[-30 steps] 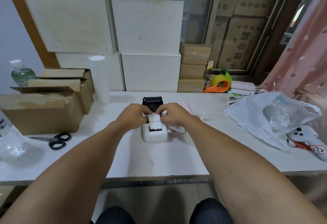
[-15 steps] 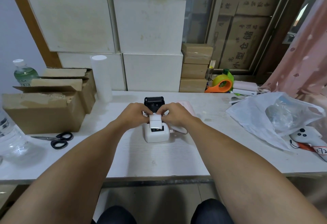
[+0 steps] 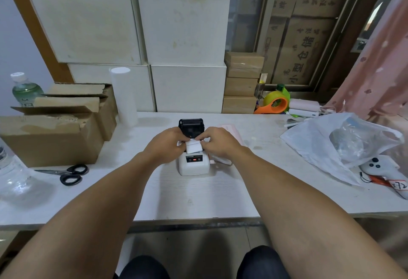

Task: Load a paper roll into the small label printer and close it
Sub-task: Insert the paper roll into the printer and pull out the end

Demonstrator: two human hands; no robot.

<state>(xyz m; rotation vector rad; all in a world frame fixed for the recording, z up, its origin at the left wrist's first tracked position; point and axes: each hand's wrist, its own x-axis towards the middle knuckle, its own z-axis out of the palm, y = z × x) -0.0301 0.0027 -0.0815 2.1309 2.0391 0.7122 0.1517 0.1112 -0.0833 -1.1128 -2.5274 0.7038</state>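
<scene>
A small white label printer (image 3: 193, 166) stands mid-table, its black lid (image 3: 191, 127) tipped up and back. On its front panel a red light glows. A white paper roll (image 3: 193, 147) sits at the open top of the printer, a loose strip of paper hanging toward me. My left hand (image 3: 166, 144) pinches the roll's left end and my right hand (image 3: 217, 142) pinches its right end. How deep the roll sits in the compartment is hidden by my fingers.
Open cardboard boxes (image 3: 50, 134) and black scissors (image 3: 69, 174) lie left, with a tall white roll (image 3: 123, 96) behind. A plastic bag (image 3: 337, 144) and a white controller (image 3: 385, 170) lie right. An orange tape dispenser (image 3: 274, 103) sits at the back right. Pink paper (image 3: 230, 132) lies beside the printer.
Both hands have lifted slightly with the roll, exposing more of the printer's front panel. The paper strip now hangs shorter over the front.
</scene>
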